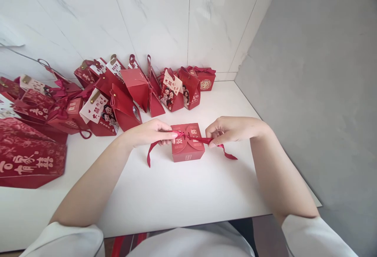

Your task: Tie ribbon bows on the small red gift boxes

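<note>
A small red gift box (188,151) with pale lettering stands upright on the white table, its curved top flaps folded together. A dark red ribbon (202,140) crosses the top and passes through the middle of the flaps. My left hand (156,131) pinches the ribbon at the box's left side, and a loose tail hangs below that hand. To the right of the box, my right hand (225,131) pinches the other half, with its tail drooping toward the table. Between my hands the ribbon looks stretched nearly straight.
Several red gift boxes (129,100) with ribbons and tags crowd the table's back and left side. A large red bag (32,151) lies at the left edge. Behind is a white tiled wall (159,17). The white table (176,198) ends at a grey surface (318,103) on the right.
</note>
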Tool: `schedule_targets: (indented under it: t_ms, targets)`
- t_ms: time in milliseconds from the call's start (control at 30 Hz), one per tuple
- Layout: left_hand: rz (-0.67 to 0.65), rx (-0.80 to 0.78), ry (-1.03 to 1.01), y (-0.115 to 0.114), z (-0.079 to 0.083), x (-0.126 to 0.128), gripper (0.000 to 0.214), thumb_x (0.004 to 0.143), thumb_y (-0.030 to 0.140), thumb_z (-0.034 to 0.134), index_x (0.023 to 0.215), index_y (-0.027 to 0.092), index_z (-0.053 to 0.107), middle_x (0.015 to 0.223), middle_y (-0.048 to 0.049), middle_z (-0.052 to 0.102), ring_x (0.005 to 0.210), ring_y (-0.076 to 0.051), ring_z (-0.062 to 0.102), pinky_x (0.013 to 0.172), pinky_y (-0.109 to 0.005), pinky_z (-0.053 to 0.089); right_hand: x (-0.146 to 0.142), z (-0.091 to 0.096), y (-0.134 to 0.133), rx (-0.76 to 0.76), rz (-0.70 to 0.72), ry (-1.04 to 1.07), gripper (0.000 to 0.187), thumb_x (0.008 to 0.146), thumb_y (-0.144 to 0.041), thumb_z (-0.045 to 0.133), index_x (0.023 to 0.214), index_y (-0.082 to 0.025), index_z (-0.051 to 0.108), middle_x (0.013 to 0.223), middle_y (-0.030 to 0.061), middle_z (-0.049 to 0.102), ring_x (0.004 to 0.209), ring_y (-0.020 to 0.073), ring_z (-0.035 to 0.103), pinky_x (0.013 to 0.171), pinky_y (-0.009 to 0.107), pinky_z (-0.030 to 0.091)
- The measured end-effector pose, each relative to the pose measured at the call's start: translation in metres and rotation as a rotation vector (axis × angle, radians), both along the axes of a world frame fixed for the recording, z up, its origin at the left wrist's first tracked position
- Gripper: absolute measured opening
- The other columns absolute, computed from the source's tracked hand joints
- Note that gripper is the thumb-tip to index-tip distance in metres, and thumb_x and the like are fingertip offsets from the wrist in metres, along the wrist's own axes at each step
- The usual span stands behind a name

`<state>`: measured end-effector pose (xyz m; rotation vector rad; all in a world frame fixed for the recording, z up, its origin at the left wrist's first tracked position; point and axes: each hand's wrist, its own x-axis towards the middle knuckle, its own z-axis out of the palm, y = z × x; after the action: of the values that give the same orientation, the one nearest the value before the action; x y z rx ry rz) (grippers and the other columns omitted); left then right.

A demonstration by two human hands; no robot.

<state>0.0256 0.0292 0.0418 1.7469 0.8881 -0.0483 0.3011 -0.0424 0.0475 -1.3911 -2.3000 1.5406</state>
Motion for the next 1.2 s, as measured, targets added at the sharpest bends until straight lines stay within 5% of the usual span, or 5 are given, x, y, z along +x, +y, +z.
schedule_targets:
  t_ms: [200, 333, 633, 900, 1200]
  targets:
    - [-0.004, 0.032, -0.005, 0.001, 0.002, -0.001, 0.04, 0.085, 0.051, 0.059, 0.081, 0.015, 0.075, 0.077, -0.0058, 0.068, 0.073, -0.015, 0.059, 0.073, -0.028, 0.048, -0.004, 0.005, -0.01, 0.366, -0.193, 0.022, 0.004, 0.078, -0.02, 0.056, 0.078, -0.022, 0.053, 0.064, -0.0052, 0.049, 0.056, 0.0094, 0.039, 0.051, 0.022, 0.03]
    - [-0.077, 0.025, 0.067, 0.001, 0.008, -0.006, 0.035, 0.084, 0.048, 0.061, 0.085, 0.017, 0.078, 0.081, -0.007, 0.073, 0.077, -0.017, 0.064, 0.075, -0.027, 0.049, -0.007, 0.006, -0.016, 0.573, -0.196, -0.053, 0.014, 0.072, -0.008, 0.05, 0.074, -0.022, 0.052, 0.065, -0.0037, 0.047, 0.059, 0.0109, 0.038, 0.053, 0.024, 0.03]
    - [-0.105, 0.078, 0.143, -0.004, 0.016, -0.007, 0.037, 0.083, 0.052, 0.06, 0.079, 0.017, 0.073, 0.08, -0.0049, 0.073, 0.075, -0.015, 0.065, 0.072, -0.025, 0.049, 0.005, 0.004, -0.014, 0.281, -0.078, -0.177, 0.015, 0.079, -0.037, 0.062, 0.079, -0.024, 0.069, 0.101, 0.0052, 0.064, 0.091, 0.0217, 0.058, 0.063, 0.028, 0.041]
    - [-0.053, 0.087, 0.131, -0.009, 0.011, -0.001, 0.039, 0.082, 0.055, 0.059, 0.075, 0.017, 0.064, 0.066, -0.0016, 0.064, 0.054, -0.009, 0.05, 0.051, -0.022, 0.039, -0.016, -0.001, -0.005, 0.321, -0.166, -0.039, 0.034, 0.092, -0.047, 0.043, 0.079, -0.02, 0.059, 0.07, -0.0004, 0.054, 0.061, 0.0132, 0.044, 0.056, 0.027, 0.034]
    - [-0.094, 0.147, 0.102, -0.005, 0.011, -0.002, 0.037, 0.082, 0.053, 0.059, 0.076, 0.017, 0.066, 0.068, -0.0019, 0.063, 0.058, -0.011, 0.049, 0.054, -0.023, 0.037, -0.023, -0.005, -0.007, 0.233, -0.117, 0.016, 0.016, 0.086, -0.037, 0.055, 0.086, -0.021, 0.058, 0.086, 0.0018, 0.062, 0.063, 0.0123, 0.052, 0.057, 0.025, 0.039]
